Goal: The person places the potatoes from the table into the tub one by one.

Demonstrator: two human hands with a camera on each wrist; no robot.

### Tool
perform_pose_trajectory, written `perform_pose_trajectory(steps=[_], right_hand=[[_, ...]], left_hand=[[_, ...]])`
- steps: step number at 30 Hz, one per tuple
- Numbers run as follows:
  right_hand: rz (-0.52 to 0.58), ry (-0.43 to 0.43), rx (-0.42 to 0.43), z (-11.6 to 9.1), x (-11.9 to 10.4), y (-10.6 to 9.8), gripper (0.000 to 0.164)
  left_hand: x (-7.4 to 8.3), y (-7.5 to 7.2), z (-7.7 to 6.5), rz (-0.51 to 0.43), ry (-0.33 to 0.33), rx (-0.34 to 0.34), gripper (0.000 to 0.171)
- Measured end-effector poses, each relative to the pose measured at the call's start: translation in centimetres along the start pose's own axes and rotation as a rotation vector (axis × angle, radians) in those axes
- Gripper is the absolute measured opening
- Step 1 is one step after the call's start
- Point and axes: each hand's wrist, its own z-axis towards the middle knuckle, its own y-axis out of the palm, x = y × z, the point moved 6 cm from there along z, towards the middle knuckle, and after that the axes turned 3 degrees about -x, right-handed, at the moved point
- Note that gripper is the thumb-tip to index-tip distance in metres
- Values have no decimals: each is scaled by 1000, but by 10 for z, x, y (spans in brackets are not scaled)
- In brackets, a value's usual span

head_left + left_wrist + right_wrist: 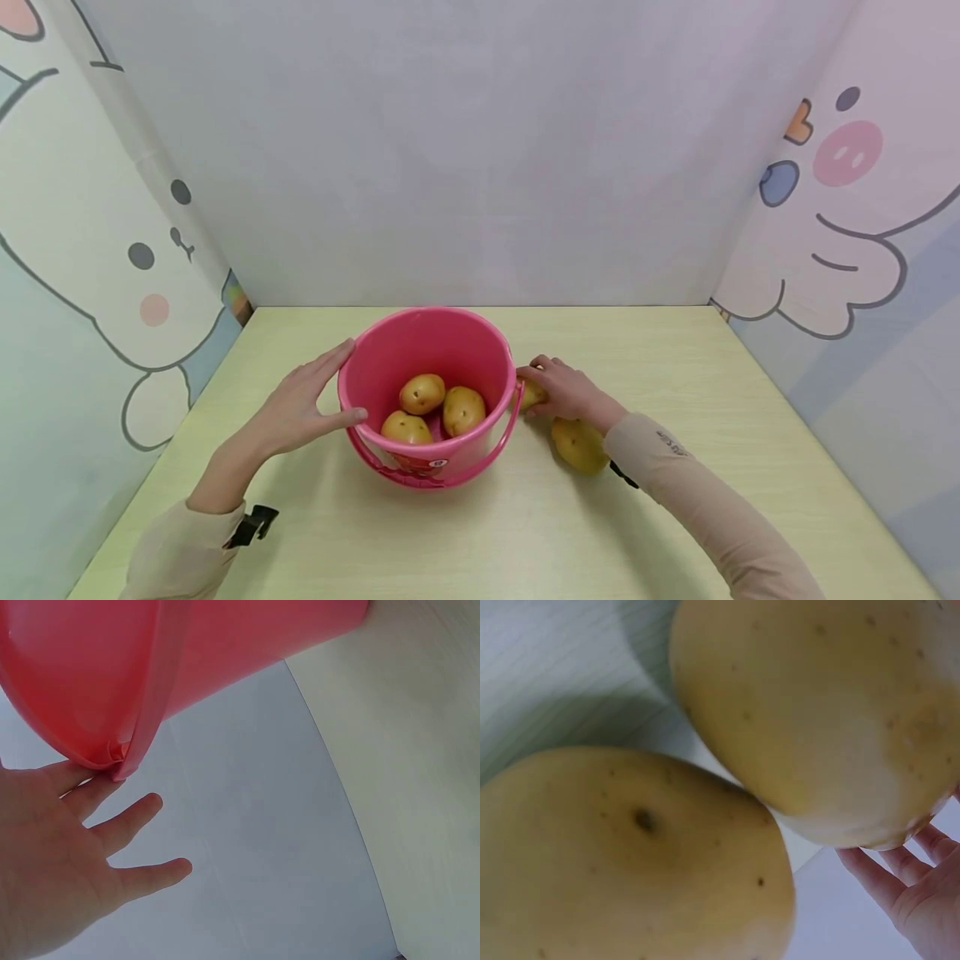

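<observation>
In the head view a pink bucket (420, 333) stands on the table, with three potatoes (464, 410) lying at its bottom. My left hand (296, 408) is at the bucket's left side, thumb and fingers spread along the rim. The left wrist view shows fingers (90, 791) touching the rim by the handle joint (120, 754). To the right of the bucket, my right hand (564, 390) curls its fingers over a potato (531, 395), partly hidden beneath. Another potato (579, 447) lies on the table under the right wrist. Up close, the right wrist view shows the held potato (817, 712) beside the loose one (630, 855).
The bucket's handle (510, 429) hangs down along its front and right side. A pale wooden table (675, 367) carries everything. Behind it rises a plain light wall (480, 167), with cartoon-printed panels (862, 217) at both sides.
</observation>
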Motion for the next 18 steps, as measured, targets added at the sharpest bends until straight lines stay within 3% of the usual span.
perform_pose_trajectory(steps=[6,18], right_hand=[[8,3,17,-4,2,-10,58],[-40,-77,54,-15,6,-24,57]], left_hand=[[0,0,-1,-2,-4,-3,89],[0,0,-1,-7,-2,-6,89]])
